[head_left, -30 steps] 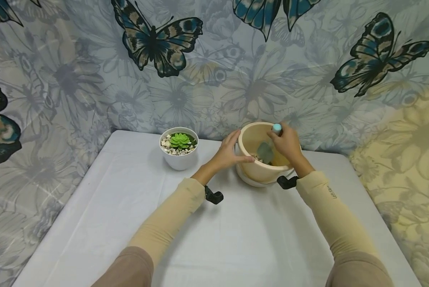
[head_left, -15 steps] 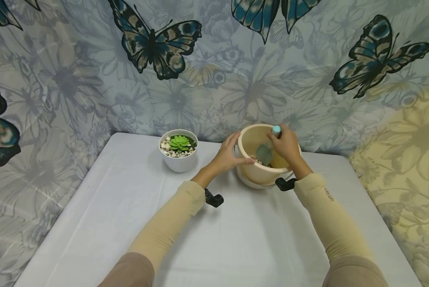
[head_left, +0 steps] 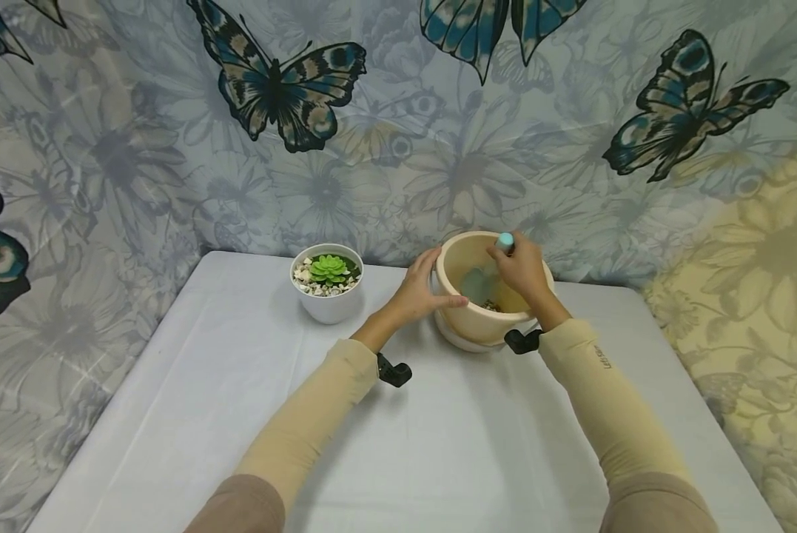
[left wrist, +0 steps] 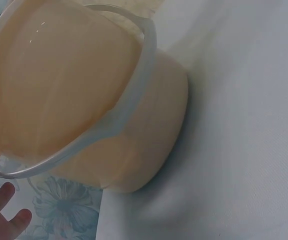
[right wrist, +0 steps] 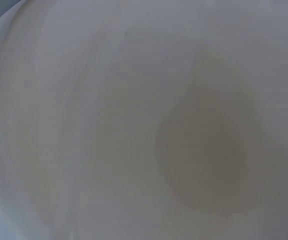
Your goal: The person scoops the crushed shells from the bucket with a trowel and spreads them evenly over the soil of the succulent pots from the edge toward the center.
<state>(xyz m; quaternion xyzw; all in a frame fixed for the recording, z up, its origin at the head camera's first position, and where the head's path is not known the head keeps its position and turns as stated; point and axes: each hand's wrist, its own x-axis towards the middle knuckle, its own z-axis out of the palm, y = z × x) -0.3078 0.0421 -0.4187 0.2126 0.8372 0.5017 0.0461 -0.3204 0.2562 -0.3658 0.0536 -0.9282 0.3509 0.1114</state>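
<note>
On my feed, white counter (head_left: 431, 451) nearest | bucket (head_left: 481, 323) on it, left hand (head_left: 417, 297) spread against its side, thumb at the rim | right hand (head_left: 523, 272) clamped on a blue-handled scoop (head_left: 476, 285), blade inside the bucket | potted plant (head_left: 328, 281) to the left | butterfly cloth (head_left: 391, 192) behind.

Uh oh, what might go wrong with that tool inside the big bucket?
Maybe three things. The right hand holds the blue-handled tool near some little bits inside the cream bucket; a quick flick could send them flying. A hard push might tip or slide the bucket if the left hand, at its rim, doesn't steady it. And the left arm could bump the white plant pot nearby.
</note>
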